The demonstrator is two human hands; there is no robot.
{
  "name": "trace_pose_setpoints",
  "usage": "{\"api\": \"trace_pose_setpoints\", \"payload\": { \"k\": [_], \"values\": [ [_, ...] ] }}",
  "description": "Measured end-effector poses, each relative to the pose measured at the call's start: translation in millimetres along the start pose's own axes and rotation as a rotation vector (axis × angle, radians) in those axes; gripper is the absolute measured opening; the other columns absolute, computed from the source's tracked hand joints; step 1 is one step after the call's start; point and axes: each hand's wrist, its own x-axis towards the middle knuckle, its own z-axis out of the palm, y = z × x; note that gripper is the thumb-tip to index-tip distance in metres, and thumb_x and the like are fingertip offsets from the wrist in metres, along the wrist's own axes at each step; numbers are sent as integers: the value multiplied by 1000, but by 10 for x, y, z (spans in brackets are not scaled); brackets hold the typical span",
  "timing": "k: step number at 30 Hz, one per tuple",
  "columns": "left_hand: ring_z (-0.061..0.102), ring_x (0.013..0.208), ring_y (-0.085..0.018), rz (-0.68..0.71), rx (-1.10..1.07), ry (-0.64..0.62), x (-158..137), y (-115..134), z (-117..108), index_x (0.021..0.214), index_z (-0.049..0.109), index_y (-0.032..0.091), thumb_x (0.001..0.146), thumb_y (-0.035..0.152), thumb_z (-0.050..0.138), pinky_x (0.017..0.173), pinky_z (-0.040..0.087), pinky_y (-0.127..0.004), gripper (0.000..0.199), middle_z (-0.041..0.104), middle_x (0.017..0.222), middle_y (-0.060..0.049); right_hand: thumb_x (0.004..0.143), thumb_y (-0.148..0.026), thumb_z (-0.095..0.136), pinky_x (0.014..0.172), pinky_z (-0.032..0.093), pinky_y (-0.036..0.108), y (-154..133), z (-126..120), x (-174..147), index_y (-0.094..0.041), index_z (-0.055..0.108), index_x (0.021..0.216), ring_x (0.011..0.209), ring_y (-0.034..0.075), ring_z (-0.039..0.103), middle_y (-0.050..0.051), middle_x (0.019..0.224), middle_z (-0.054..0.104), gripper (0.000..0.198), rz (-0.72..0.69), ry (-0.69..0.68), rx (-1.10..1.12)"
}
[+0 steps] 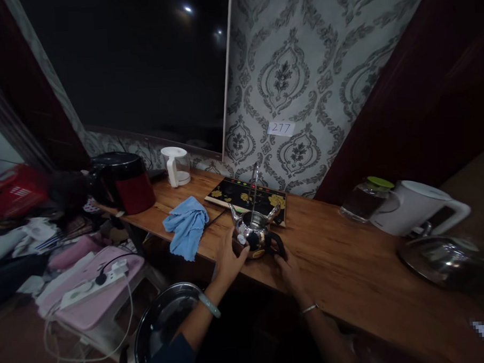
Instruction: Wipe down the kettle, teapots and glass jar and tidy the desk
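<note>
A shiny metal kettle (257, 235) with an uncovered top sits at the front edge of the wooden counter. My left hand (228, 257) is closed around its left side, thumb pressed against the body. A small pale round patch shows by that thumb; I cannot tell what it is. On the right, my right hand (288, 266) has its fingers at the lower end of the kettle's black handle (277, 243). Just behind stands a black tea stove (246, 198) with yellow flowers and small lights, and a thin upright spout (255, 183) rises there.
A blue cloth (187, 224) hangs over the counter's front edge. Left are a red-black kettle (133, 186) and a glass jug (177, 165). Right are a green-lidded jug (365, 200), a white kettle (411, 206) and a metal lid (441, 261). Below, a power strip (96, 284) lies on a pink stool (111, 305).
</note>
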Motion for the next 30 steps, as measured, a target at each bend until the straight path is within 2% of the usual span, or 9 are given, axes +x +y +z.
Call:
{"api": "trace_pose_setpoints", "payload": {
  "k": [6, 11, 15, 17, 20, 23, 26, 30],
  "values": [
    [53, 135, -36, 5, 111, 57, -159, 52, 38, 146, 47, 21, 83, 32, 70, 114, 41, -56, 68, 59, 142, -16, 77, -47, 67, 88, 61, 45, -27, 54, 20, -24, 71, 121, 112, 32, 72, 12, 127, 74, 50, 136, 19, 273],
    [51, 136, -36, 19, 176, 59, -213, 73, 60, 148, 43, 19, 85, 31, 67, 114, 39, -58, 68, 56, 145, -18, 76, -44, 68, 76, 61, 40, -110, 71, 33, -23, 70, 124, 99, 29, 74, 12, 120, 76, 52, 190, -30, 301],
    [47, 140, -36, 128, 232, 156, -333, 138, 107, 151, 39, 19, 90, 28, 63, 113, 39, -57, 66, 50, 150, -19, 74, -36, 71, 80, 59, 36, -146, 80, 50, -25, 71, 123, 104, 27, 72, 8, 124, 75, 50, 196, 18, 381],
    [48, 139, -33, 221, 225, 191, -412, 189, 121, 148, 43, 20, 93, 27, 60, 112, 41, -54, 57, 52, 147, -18, 74, -37, 74, 80, 59, 37, -121, 77, 51, -25, 72, 120, 104, 27, 71, 8, 124, 75, 48, 187, 36, 353],
    [60, 122, -27, 307, 133, 219, -483, 254, 126, 131, 56, 20, 95, 25, 57, 102, 50, -44, 37, 63, 127, -15, 78, -41, 73, 87, 58, 41, -47, 69, 42, -24, 71, 122, 109, 28, 69, 8, 124, 74, 47, 114, 68, 280],
    [66, 87, -19, 231, -6, 167, -466, 282, 107, 105, 62, 19, 96, 26, 52, 77, 53, -30, 15, 67, 96, -7, 85, -43, 68, 95, 56, 44, 42, 64, 29, -24, 67, 128, 114, 28, 67, 8, 127, 72, 47, 31, 90, 198],
    [59, 66, -14, 122, -90, 5, -402, 284, 88, 79, 60, 20, 98, 30, 45, 64, 46, -25, 26, 61, 71, -1, 87, -43, 64, 94, 56, 45, 124, 65, 24, -22, 66, 126, 112, 28, 67, 10, 124, 73, 45, -6, 122, 110],
    [51, 58, -12, 36, -127, -116, -327, 283, 119, 63, 53, 20, 94, 35, 45, 58, 38, -23, 35, 53, 58, 2, 89, -45, 58, 90, 57, 45, 181, 73, 29, -21, 67, 122, 102, 28, 70, 10, 114, 75, 41, -11, 126, 51]
  ]
}}
